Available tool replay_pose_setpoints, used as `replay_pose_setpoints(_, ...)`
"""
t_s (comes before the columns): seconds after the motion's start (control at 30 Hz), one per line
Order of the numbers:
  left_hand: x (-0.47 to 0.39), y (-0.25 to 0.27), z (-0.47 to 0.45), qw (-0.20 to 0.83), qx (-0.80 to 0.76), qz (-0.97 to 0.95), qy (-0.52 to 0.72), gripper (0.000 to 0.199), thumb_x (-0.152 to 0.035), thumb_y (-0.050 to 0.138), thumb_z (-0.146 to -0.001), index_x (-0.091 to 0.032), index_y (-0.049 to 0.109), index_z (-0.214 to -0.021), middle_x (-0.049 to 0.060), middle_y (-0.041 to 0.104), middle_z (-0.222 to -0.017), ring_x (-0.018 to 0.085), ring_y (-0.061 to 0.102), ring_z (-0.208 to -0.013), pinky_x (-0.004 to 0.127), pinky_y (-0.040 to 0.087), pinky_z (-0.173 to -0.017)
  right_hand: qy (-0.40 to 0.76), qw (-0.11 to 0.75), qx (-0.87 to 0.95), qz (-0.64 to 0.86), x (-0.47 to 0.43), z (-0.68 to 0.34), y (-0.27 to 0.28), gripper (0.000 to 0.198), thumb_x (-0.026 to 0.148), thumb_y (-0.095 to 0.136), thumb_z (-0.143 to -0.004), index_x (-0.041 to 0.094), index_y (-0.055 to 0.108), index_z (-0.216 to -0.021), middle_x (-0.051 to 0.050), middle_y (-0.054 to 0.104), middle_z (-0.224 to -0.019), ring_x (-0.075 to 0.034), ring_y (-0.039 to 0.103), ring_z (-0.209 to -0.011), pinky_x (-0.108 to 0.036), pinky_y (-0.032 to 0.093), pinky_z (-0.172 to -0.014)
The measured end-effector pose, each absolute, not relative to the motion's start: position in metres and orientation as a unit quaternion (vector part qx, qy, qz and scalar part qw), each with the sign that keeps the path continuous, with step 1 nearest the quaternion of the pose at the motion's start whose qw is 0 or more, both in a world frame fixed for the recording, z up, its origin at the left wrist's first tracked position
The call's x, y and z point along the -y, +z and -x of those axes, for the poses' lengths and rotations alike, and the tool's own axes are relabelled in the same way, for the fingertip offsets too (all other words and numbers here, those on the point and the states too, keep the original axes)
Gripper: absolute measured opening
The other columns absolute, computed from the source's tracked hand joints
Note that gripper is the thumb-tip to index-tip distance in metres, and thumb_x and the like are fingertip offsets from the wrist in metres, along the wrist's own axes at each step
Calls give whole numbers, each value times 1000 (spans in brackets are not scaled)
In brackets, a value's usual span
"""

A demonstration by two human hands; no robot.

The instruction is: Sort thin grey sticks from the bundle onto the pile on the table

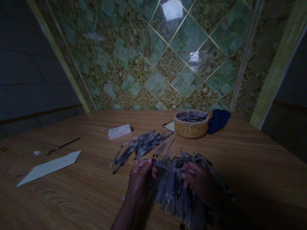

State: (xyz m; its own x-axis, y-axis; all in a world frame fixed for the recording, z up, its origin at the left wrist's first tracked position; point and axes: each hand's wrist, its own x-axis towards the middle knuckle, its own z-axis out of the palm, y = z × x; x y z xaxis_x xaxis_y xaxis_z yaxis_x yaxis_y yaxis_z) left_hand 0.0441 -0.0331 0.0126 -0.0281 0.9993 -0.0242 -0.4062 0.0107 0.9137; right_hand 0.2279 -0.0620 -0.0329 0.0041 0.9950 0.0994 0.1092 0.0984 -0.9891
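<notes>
Between my two hands a thin, translucent pen-like stick is stretched crosswise, with a dark tip at its left end. My left hand pinches that left end between thumb and fingers. At the other end, the fingers of my right hand are closed on the stick. Below and around both hands spreads a large loose pile of similar sticks, partly covered by my right hand and lost in shadow. Beyond my left hand lies a second heap of dark-tipped sticks. Their exact kind is too dim to make out.
A woven basket full of sticks stands at the back right, beside a dark blue cloth. A small white box sits farther left. On the left are a pale flat sheet, a thin black tool and a small white piece.
</notes>
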Motion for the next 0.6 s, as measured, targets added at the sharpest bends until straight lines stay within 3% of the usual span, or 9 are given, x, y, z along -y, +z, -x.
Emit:
replay_pose_setpoints(0.13,31,9,-42,588,-409,-368,593,20,-28,72,-63,-12,62,-71,-1,60,-49,7,49,-40,17,39,-43,347,485,596,537,66,-228,-28,7,27,51,-73,21,55,-73,4,56,-49,-13,54,-48,-24,38,-49)
replay_pose_setpoints(0.37,31,14,-41,589,-414,-363,592,23,-29,75,-59,-13,60,-68,-1,61,-49,8,51,-40,18,41,-43,495,487,528,489,62,-227,-28,30,48,49,-76,18,54,-73,1,63,-62,-9,54,-37,-20,34,-36)
replay_pose_setpoints(0.6,33,10,-41,584,-406,-381,590,20,-28,73,-62,-12,62,-69,-1,62,-48,8,51,-41,19,41,-44,526,456,531,483,61,-228,-28,42,57,46,-74,16,50,-65,0,62,-53,-10,54,-33,-17,32,-31)
